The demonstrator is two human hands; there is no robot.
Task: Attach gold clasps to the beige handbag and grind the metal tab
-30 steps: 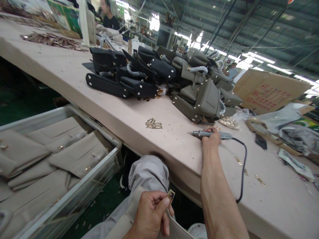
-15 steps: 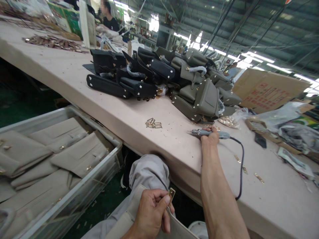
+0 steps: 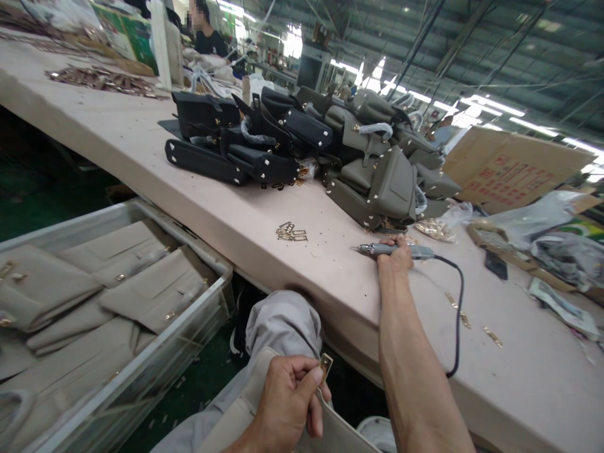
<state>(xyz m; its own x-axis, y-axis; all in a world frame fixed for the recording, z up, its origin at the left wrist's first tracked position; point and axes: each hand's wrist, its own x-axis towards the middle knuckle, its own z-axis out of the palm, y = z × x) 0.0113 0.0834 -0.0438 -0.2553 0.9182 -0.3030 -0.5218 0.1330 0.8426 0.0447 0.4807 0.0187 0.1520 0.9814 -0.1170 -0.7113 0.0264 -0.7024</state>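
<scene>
Factory hall, strip-lit: black leather-look bags (image 3: 202,116) and olive-grey leather-look bags (image 3: 394,182) lay heaped along far edge of long pale-pink table (image 3: 538,384). Right hand (image 3: 399,257) wrapped slim grey corded power tool (image 3: 375,249) over tabletop. Left hand (image 3: 285,396) pinched small gold rectangular metal plate (image 3: 326,365) at beige leather-look bag (image 3: 240,416) on lap, beside table's near edge.

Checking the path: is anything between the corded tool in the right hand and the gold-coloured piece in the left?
Only the table's front edge, which lies between the corded tool in the right hand and the gold-coloured piece in the left hand. Nothing visible stands up in that gap.
</scene>
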